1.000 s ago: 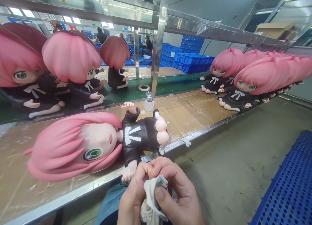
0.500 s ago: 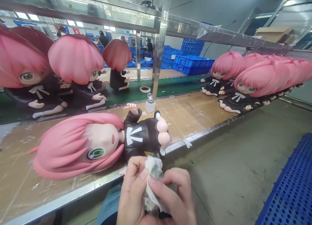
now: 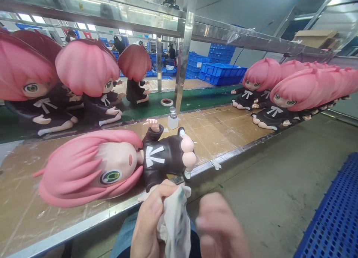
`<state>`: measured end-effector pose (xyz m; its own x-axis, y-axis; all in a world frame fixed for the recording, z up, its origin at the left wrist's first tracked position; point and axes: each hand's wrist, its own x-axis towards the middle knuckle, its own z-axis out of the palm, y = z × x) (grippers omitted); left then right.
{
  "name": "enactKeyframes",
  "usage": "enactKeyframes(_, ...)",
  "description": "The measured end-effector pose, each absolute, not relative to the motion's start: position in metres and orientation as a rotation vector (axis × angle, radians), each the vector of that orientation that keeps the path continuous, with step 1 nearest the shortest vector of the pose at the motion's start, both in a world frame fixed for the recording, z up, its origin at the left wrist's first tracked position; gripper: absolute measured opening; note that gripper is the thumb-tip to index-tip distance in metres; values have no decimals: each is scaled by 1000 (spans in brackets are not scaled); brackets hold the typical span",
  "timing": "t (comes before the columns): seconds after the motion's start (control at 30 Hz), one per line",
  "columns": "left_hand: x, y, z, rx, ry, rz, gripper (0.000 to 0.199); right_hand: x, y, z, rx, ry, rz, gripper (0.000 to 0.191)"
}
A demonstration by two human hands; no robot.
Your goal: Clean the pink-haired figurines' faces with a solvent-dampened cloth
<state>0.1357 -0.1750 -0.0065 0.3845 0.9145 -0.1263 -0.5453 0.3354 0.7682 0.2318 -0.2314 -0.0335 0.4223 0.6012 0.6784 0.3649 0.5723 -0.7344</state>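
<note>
My left hand (image 3: 149,220) is closed on a white cloth (image 3: 177,222) with greenish stains, held over my lap at the bench edge. Just to the right of the cloth, and apart from it, is my right hand (image 3: 219,228), blurred by motion so its fingers are unclear. Beyond my hands a large pink-haired figure (image 3: 163,155) in a black dress with a white bow lies on its back, head to the left. One green eye and the mouth show. Behind its legs stands a small white bottle (image 3: 173,120) with a metal top.
Several similar figures (image 3: 88,69) sit on the green belt (image 3: 192,96) at left, and more (image 3: 296,90) line the bench at right. A tape roll (image 3: 166,102) lies by the metal post (image 3: 183,56). Blue crates (image 3: 220,73) stand behind; a blue slatted platform (image 3: 330,213) is lower right.
My right hand has let go of the cloth and moved right. The cloth now hangs more opened out from my left hand. The lying figure has stayed in place.
</note>
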Motion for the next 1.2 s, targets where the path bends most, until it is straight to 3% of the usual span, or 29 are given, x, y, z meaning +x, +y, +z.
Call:
enactKeyframes(0.13,141,-178,1,589,540,999,35,236,-225,-31,-1113,-925,594,42)
enactKeyframes(0.27,144,-179,2,670,664,1065,29,231,-216,-29,-983,-895,973,35)
enactKeyframes(0.37,144,-180,-2,767,758,1193,29,233,-214,-32,-1071,-831,924,43)
enactKeyframes(0.5,145,-180,-10,1013,821,1483,21,249,-218,-25,-1210,-1193,615,15)
enactKeyframes(0.6,145,-177,-11,1152,839,1623,17,259,-221,-11,-1165,-1369,364,4)
enactKeyframes(0.73,143,-172,-3,959,837,1425,22,252,-219,-5,-998,-1595,350,17)
enactKeyframes(0.83,139,-171,4,676,709,1206,45,239,-213,-12,-1026,-1598,217,9)
enactKeyframes(0.9,137,-171,8,585,591,1119,55,234,-210,-16,-1158,-1566,49,14)
enactKeyframes(0.97,136,-171,11,595,585,1090,50,233,-210,-17,-1270,-1604,-76,14)
enactKeyframes(1.07,135,-169,10,603,706,1088,39,234,-212,-17,-1147,-1653,57,24)
enactKeyframes(1.2,135,-165,8,556,772,1063,43,227,-212,-24,-1115,-1111,438,27)
